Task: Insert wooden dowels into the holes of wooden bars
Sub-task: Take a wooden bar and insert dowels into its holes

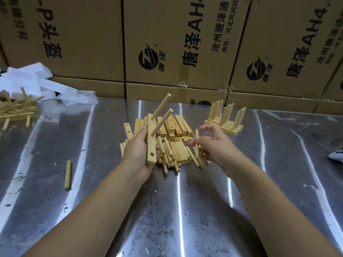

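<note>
My left hand (138, 151) grips a pale wooden bar (151, 143) held upright above the table. Two dowels (161, 106) stick out of the bar's upper holes, slanting up to the right. An open hole shows near the bar's lower end. My right hand (213, 145) pinches a single dowel (196, 143) between thumb and fingers, roughly upright, a short way right of the bar. Below both hands lies a heap of loose dowels (176, 153), with a stack of drilled bars (178, 126) just behind it.
Finished bars with standing dowels (225, 117) sit at the back right. One stray dowel (68, 175) lies on the steel table (92, 201) at left. More wooden pieces (16, 108) and white foam (37, 80) lie far left. Cardboard boxes (167, 43) wall the back.
</note>
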